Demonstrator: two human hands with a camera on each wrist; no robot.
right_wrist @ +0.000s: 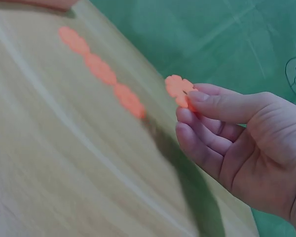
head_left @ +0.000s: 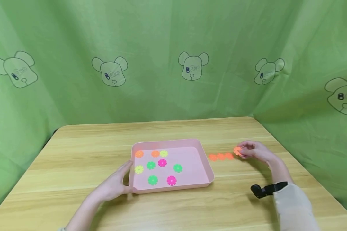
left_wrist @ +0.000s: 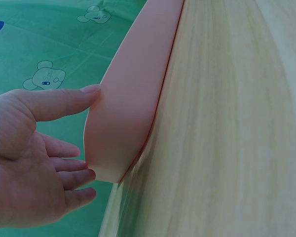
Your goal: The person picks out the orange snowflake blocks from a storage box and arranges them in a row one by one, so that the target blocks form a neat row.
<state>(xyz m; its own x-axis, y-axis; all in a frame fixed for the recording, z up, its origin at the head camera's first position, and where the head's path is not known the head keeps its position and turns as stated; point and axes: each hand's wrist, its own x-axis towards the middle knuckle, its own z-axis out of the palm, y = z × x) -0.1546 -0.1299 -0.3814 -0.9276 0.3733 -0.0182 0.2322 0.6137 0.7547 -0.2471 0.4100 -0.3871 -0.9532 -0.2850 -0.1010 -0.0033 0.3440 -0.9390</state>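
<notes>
Between thumb and fingers, my right hand (head_left: 255, 151) pinches an orange notched flower-shaped disc (right_wrist: 176, 88), held above the table. To its left, three more orange flower discs (head_left: 221, 157) lie in a row on the wood, end to end. A shallow pink tray (head_left: 192, 157) stands at the table's middle. My left hand (head_left: 112, 186) rests against its left end, fingers extended; the left wrist view puts the thumb on the tray's outer wall (left_wrist: 133, 84). Inside the tray, flower discs lie spread out: orange (head_left: 155, 154), yellow (head_left: 139, 169), green (head_left: 152, 180) and pink (head_left: 171, 180).
The wooden table (head_left: 84, 150) extends around the tray, its right edge running beyond my right arm. Green curtains (head_left: 153, 96) with printed bear heads hang behind and at both sides. A black wrist strap (head_left: 267, 190) sits on my right wrist.
</notes>
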